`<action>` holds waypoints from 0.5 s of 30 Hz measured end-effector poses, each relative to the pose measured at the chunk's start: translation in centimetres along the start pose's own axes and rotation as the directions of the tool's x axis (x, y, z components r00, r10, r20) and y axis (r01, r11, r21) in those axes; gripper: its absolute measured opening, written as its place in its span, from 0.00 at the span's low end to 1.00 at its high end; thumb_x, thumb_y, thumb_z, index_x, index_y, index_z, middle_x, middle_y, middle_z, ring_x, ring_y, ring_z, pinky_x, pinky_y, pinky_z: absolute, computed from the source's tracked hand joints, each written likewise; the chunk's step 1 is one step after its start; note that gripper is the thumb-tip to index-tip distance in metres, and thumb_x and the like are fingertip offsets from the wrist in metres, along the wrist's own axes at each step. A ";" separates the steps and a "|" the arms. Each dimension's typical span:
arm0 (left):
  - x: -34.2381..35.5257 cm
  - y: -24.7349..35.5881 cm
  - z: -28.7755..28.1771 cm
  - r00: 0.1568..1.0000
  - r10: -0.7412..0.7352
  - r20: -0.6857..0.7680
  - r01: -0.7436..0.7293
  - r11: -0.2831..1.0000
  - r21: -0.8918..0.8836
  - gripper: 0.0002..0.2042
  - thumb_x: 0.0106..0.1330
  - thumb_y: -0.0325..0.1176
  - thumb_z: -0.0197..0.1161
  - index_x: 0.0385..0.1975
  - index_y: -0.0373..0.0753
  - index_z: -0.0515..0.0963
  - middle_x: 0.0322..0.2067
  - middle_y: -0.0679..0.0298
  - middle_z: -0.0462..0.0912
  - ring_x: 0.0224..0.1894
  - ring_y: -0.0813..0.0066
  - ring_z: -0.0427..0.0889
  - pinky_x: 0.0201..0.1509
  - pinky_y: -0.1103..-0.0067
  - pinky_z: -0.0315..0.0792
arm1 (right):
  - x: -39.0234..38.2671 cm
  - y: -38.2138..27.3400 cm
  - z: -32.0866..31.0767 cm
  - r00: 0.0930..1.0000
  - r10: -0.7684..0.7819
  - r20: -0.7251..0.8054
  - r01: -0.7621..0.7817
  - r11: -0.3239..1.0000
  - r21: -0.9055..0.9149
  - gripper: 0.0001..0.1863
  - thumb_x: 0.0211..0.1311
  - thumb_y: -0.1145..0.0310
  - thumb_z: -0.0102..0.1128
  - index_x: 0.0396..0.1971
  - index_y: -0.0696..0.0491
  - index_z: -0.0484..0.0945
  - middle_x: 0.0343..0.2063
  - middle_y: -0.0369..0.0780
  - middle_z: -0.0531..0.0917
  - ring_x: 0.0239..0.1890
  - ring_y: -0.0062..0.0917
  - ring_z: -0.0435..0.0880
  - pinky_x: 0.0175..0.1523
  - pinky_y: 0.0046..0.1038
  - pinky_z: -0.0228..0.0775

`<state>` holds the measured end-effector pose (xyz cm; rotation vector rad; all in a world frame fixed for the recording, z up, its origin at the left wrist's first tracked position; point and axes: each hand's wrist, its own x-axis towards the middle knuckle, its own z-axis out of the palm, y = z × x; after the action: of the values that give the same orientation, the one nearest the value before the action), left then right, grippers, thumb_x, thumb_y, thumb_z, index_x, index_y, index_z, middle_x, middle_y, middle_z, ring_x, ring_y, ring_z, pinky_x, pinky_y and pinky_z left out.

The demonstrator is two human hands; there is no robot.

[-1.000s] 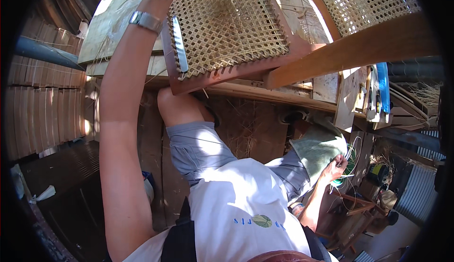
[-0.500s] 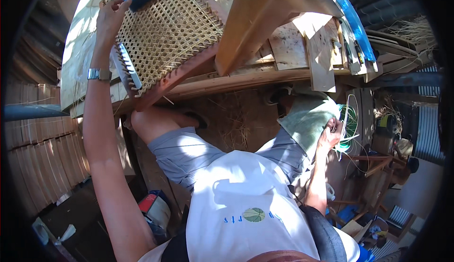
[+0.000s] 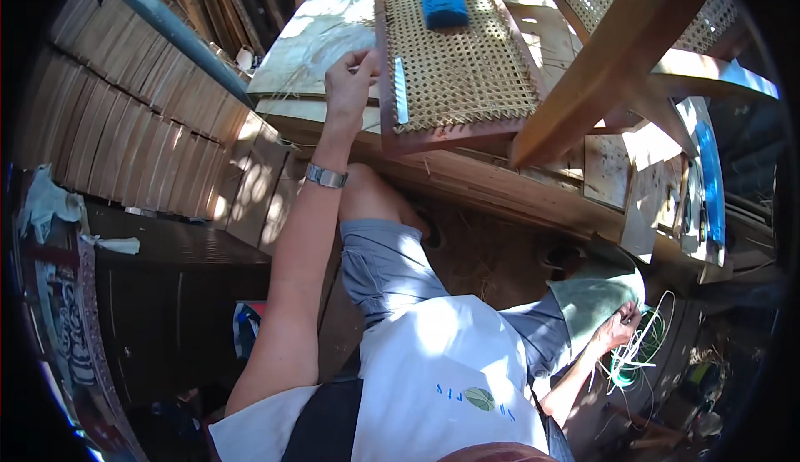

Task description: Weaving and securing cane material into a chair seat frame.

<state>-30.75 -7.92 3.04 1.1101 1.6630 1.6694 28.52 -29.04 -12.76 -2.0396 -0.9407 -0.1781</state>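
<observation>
A woven cane panel (image 3: 467, 70) in a reddish wooden frame (image 3: 442, 139) lies on the workbench, its strand ends looped along the edges. On it rest a blue sponge-like block (image 3: 443, 4) and a thin whitish strip (image 3: 401, 91). My left hand (image 3: 348, 87) is just beside the frame's left edge, fingers curled together; whatever they pinch is too small to tell. Over my right thigh, at the edge of a greenish cloth (image 3: 596, 304), my right hand (image 3: 618, 327) is closed on pale cane strands (image 3: 637, 354). Green loops hang among these strands.
A wooden chair leg (image 3: 612, 62) slants close to the panel's right side. Tools and a blue strip (image 3: 710, 183) lie at the bench's right end. Stacked wooden slats (image 3: 133, 120) stand at left, above a dark cabinet (image 3: 192, 312).
My left hand has come away from the blue block and down to the frame's left side. The view has swung left, so the bench appears farther right. My right hand stays with the strands.
</observation>
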 end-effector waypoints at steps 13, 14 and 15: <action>5.2 -9.5 -11.3 0.904 0.155 -0.400 -0.028 0.952 0.304 0.12 0.69 0.33 0.61 0.47 0.34 0.80 0.36 0.62 0.82 0.31 0.75 0.82 0.35 0.77 0.76 | 0.3 2.1 -1.1 0.992 -0.096 0.085 0.104 0.991 -0.089 0.19 0.67 0.63 0.51 0.45 0.65 0.77 0.38 0.50 0.84 0.40 0.39 0.82 0.49 0.35 0.71; 5.8 -9.8 -11.2 0.860 0.371 -0.352 -0.121 0.817 0.564 0.13 0.67 0.33 0.63 0.48 0.37 0.80 0.35 0.60 0.83 0.34 0.69 0.82 0.40 0.73 0.77 | 0.3 2.0 -1.2 0.992 -0.075 0.098 0.087 0.988 -0.125 0.21 0.71 0.58 0.51 0.45 0.65 0.77 0.38 0.50 0.84 0.40 0.40 0.82 0.48 0.36 0.71; 6.4 -10.1 -10.9 0.856 0.397 -0.332 -0.153 0.807 0.570 0.13 0.67 0.33 0.63 0.48 0.37 0.80 0.35 0.60 0.83 0.34 0.69 0.82 0.40 0.73 0.77 | 0.2 1.9 -1.2 0.992 -0.103 0.078 0.116 0.977 -0.181 0.24 0.73 0.53 0.51 0.46 0.64 0.78 0.38 0.51 0.84 0.40 0.41 0.82 0.47 0.37 0.71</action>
<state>-45.00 -7.49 -4.61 1.3580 2.4631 1.7914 30.24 -30.51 -13.10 -2.1758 -1.1156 -0.2655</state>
